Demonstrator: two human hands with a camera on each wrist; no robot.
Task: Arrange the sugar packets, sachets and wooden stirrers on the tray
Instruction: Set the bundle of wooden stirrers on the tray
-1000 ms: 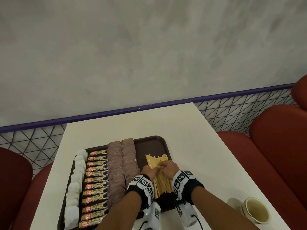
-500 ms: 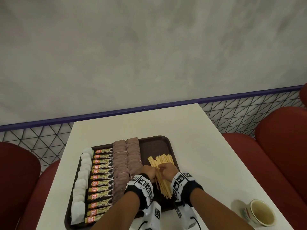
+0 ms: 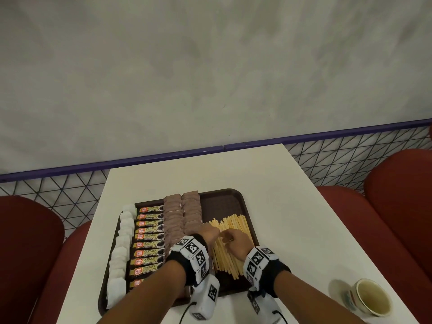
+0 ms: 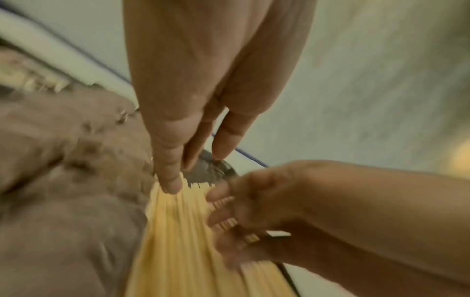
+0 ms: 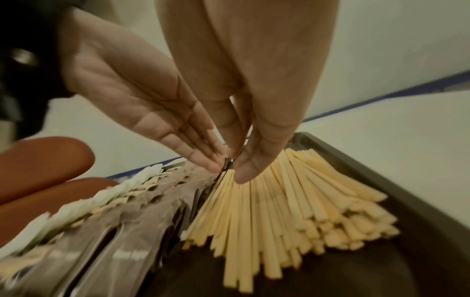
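A dark brown tray [image 3: 222,202] lies on the white table. It holds a column of white sugar packets [image 3: 121,244], a column of orange-labelled granule sachets [image 3: 149,237], two columns of brown sachets [image 3: 182,211] and a fanned pile of wooden stirrers [image 3: 233,223] on its right side. My left hand [image 3: 209,232] has straight fingers, and their tips press the pile's left edge [image 4: 178,241] beside the brown sachets. My right hand [image 3: 233,239] points down with straight fingers [image 5: 241,174] touching the stirrers [image 5: 292,201] right beside the left hand [image 5: 193,148].
A pale cup [image 3: 371,298] stands on the table at the near right, off the tray. Red seats flank the table on both sides. A purple rail and wire mesh run behind the table's far edge under a grey wall.
Both hands stay on the stirrer pile and shift only slightly. The stirrers' far ends look more spread toward the right. The head view has moved a little.
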